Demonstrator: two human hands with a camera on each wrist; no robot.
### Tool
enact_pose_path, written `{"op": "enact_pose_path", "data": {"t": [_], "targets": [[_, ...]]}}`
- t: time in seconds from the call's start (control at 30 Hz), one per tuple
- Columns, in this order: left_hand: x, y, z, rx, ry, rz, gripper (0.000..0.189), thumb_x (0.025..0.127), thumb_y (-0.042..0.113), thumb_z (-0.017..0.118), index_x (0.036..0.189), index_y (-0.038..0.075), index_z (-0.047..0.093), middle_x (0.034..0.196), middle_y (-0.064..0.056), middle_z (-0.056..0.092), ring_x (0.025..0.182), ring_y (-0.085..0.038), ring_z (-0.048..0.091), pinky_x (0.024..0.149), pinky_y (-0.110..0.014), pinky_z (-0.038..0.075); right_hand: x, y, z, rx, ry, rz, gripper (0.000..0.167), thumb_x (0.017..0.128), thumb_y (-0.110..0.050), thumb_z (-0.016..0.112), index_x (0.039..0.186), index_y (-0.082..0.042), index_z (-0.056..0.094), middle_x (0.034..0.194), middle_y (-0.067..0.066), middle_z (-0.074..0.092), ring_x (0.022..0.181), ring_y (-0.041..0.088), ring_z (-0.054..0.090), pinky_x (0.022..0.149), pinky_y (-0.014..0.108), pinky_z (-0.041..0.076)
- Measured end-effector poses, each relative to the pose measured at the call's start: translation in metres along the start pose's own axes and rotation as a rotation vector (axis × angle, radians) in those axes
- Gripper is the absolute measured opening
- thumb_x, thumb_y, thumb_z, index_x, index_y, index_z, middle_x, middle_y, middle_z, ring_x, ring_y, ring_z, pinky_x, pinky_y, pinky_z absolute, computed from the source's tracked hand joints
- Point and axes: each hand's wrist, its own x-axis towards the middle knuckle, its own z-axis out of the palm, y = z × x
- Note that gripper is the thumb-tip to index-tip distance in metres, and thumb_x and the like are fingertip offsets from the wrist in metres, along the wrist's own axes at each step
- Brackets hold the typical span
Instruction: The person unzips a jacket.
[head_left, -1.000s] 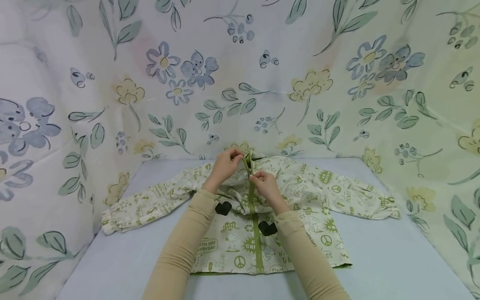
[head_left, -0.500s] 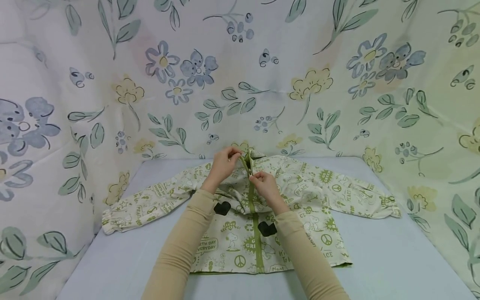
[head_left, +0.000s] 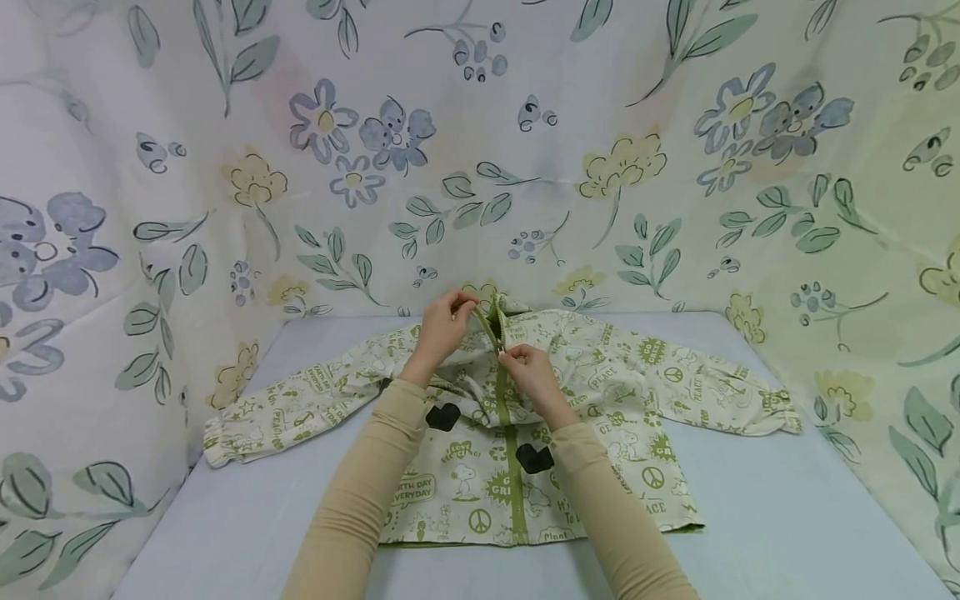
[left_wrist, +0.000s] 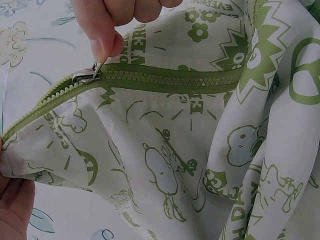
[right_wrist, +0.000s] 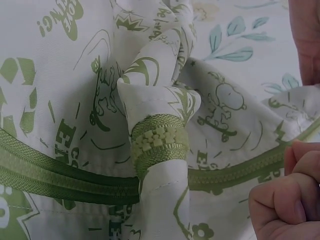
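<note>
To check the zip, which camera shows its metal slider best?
Left wrist: the metal slider is large and clear, its pull tab pinched by the right hand. The head view shows it tiny beside that hand; the right wrist view lacks it.

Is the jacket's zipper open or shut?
Mostly shut, open at the top. The zipper is joined below the metal slider and splits apart above it.

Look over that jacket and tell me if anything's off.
The jacket is bunched in front: between the zipper pull and the hem, a raised fold crosses the zipper, so it doesn't lie flat. No spill or damage shows.
</note>
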Motion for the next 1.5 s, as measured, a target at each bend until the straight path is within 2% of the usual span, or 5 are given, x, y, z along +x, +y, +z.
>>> {"op": "enact_pose_path", "data": {"t": [0.23, 0.47, 0.73, 1.1, 1.5], "targets": [[-0.002, -0.001, -0.001, -0.008, 0.027, -0.009, 0.017, 0.097, 0.013, 0.05, 0.103, 0.005, 0.064, 0.097, -0.01, 0.061, 0.078, -0.018, 0.053, 0.064, -0.034, 0.044, 0.0, 0.004, 0.002, 0.018, -0.014, 0.006, 0.016, 0.093, -0.016, 0.059, 0.096, 0.0, 0.06, 0.058, 0.0, 0.047, 0.04, 0.008, 0.028, 0.041, 0.025, 0.03], [0.0, -0.003, -0.001, -0.033, 0.085, 0.014, 0.017, 0.097, 0.012, 0.051, 0.102, 0.002, 0.064, 0.098, -0.01, 0.063, 0.091, -0.018, 0.057, 0.076, -0.033, 0.048, 0.0, 0.006, 0.0, 0.008, -0.025, 0.03, 0.016, 0.093, -0.017, 0.058, 0.097, -0.002, 0.06, 0.061, 0.001, 0.046, 0.044, 0.009, 0.03, 0.042, 0.025, 0.03], [-0.001, -0.003, -0.004, -0.037, 0.086, 0.021, 0.015, 0.097, 0.011, 0.051, 0.101, 0.003, 0.063, 0.097, -0.01, 0.062, 0.09, -0.019, 0.057, 0.076, -0.034, 0.048, -0.002, 0.007, -0.001, 0.009, -0.031, 0.029, 0.015, 0.093, -0.015, 0.058, 0.097, -0.001, 0.058, 0.055, -0.002, 0.04, 0.041, 0.008, 0.026, 0.039, 0.024, 0.027], [-0.001, -0.004, -0.007, -0.06, 0.107, 0.034, 0.014, 0.096, 0.009, 0.051, 0.101, 0.003, 0.063, 0.099, -0.012, 0.062, 0.097, -0.021, 0.058, 0.086, -0.033, 0.047, -0.003, 0.012, 0.0, -0.027, -0.041, 0.018, 0.019, 0.094, -0.019, 0.058, 0.1, -0.001, 0.059, 0.052, -0.002, 0.038, 0.04, 0.009, 0.028, 0.039, 0.026, 0.028], [0.001, -0.004, -0.014, -0.058, 0.202, 0.042, 0.014, 0.096, 0.009, 0.052, 0.1, 0.0, 0.063, 0.097, -0.013, 0.061, 0.095, -0.023, 0.058, 0.091, -0.029, 0.045, -0.007, 0.018, 0.001, 0.018, -0.044, 0.032, 0.016, 0.093, -0.019, 0.058, 0.098, -0.004, 0.06, 0.054, -0.002, 0.038, 0.04, 0.01, 0.026, 0.039, 0.025, 0.028]]}}
